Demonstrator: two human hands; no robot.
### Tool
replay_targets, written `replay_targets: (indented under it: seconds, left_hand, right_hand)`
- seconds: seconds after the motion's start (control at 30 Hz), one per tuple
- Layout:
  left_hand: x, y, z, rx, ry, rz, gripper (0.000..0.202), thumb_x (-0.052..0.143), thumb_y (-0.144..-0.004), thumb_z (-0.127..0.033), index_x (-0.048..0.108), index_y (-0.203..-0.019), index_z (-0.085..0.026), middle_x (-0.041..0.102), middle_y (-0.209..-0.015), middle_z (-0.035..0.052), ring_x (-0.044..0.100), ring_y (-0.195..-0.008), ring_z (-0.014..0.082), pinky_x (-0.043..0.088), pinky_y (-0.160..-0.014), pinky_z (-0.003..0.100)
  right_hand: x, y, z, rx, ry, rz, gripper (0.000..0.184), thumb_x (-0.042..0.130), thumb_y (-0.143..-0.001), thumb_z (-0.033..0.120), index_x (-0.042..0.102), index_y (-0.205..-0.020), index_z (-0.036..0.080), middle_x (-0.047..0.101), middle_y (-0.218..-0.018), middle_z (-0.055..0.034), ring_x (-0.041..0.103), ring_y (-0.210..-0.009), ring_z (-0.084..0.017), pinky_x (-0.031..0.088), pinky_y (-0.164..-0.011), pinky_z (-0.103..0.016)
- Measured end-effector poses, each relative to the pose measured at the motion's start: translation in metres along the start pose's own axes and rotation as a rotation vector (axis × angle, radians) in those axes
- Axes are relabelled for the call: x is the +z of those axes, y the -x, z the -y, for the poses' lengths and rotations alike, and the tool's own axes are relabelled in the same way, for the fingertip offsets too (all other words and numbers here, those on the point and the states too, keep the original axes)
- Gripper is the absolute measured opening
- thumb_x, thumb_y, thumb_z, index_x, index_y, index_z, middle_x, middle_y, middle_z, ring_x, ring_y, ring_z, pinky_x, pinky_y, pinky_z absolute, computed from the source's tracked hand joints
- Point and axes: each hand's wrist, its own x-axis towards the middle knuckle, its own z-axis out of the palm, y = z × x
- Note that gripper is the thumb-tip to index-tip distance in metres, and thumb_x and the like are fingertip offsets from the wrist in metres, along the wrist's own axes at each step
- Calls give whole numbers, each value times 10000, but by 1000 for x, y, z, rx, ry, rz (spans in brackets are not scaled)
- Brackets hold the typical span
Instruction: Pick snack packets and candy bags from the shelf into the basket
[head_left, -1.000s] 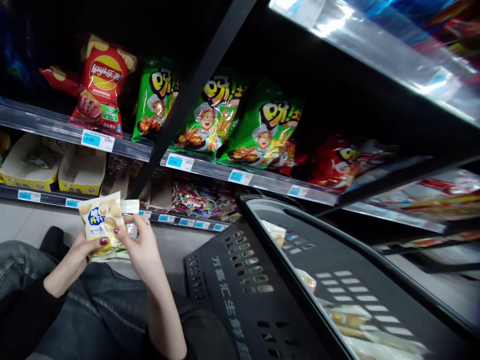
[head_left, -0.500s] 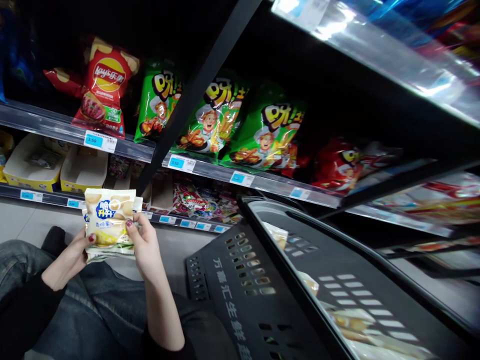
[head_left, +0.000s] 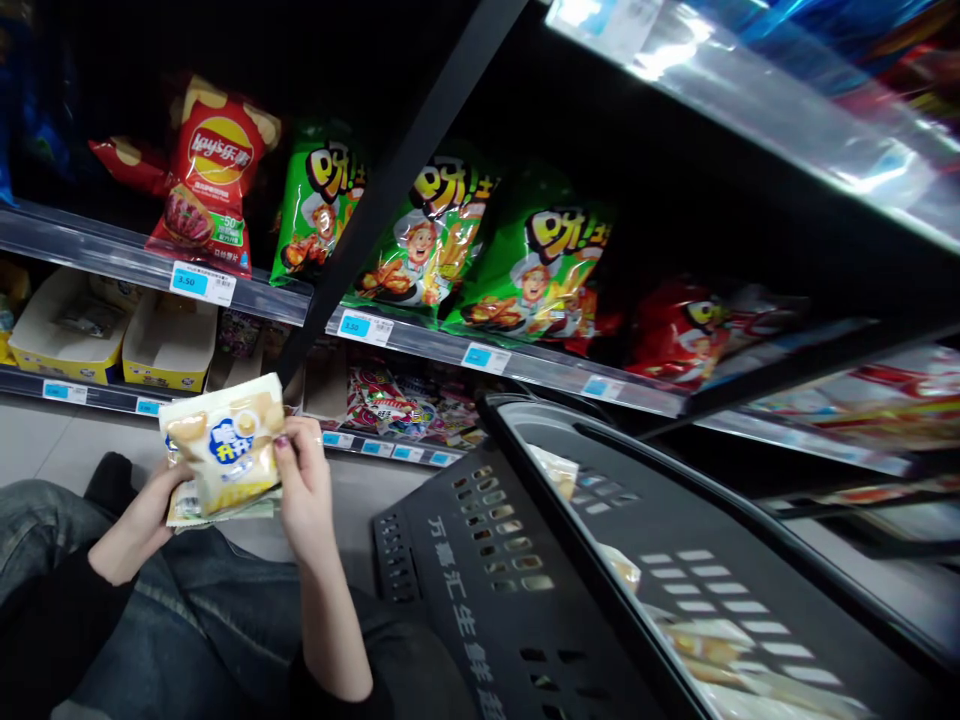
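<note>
Above my lap, my right hand (head_left: 306, 480) pinches the right edge of a cream snack packet (head_left: 229, 445) with a blue logo, its thumb on the front. This packet tilts and lies over at least one similar packet (head_left: 187, 505), whose barcode and lower edge show beneath. My left hand (head_left: 142, 515) is closed on the left side of the lower packet, its fingertips hidden behind the top one. To the right stands a dark grey shopping basket (head_left: 465, 570), with several pale packets (head_left: 705, 640) inside.
Shelves ahead carry a red chip bag (head_left: 214, 180) and several green snack bags (head_left: 536, 265). Yellow-edged cartons (head_left: 169, 340) and small colourful packets (head_left: 382, 400) fill the bottom shelf. A black post (head_left: 375, 190) slants between the bays. The floor (head_left: 52, 440) lies below.
My right hand has moved slightly right and turned the front packet, which now tilts up on its right and slides apart from the packet beneath. The basket stays put.
</note>
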Motion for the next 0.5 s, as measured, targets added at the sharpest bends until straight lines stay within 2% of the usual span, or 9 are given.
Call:
replay_targets:
  seconds: [0.17, 0.23, 0.37, 0.5]
  left_hand:
    - [1, 1, -7, -30, -19, 17, 497, 550, -679, -49, 502, -1173, -70, 732, -827, 112, 678, -791, 285, 553, -738, 389]
    - [0, 1, -8, -51, -14, 24, 518, 534, -674, -43, 483, -1189, -49, 730, -829, 126, 681, -771, 290, 557, -724, 395]
    - [-2, 3, -8, -106, -11, 8, 524, 500, -672, -36, 465, -1194, -2, 729, -772, 149, 685, -718, 300, 564, -686, 411]
    - [2, 6, -9, -94, 3, -25, 514, 483, -679, -28, 468, -1193, -24, 733, -723, 124, 688, -687, 292, 567, -667, 413]
  right_hand:
    - [-28, -9, 2, 265, -561, -22, 159, 607, -701, 296, 474, -738, 217, 525, -632, 56, 458, -511, -93, 355, -508, -210]
    - [-35, -10, 6, 341, -777, 52, 189, 620, -692, 295, 452, -721, 214, 491, -548, 82, 382, -395, -62, 307, -433, -189]
    - [-37, -2, 13, 370, -1186, 269, 229, 561, -764, 279, 377, -653, 201, 315, -382, 140, 111, -273, -25, 210, -364, -164]
    - [-29, 4, 11, 312, -1376, 317, 282, 563, -777, 262, 327, -632, 205, 210, -305, 169, 35, -258, -31, 174, -349, -160]
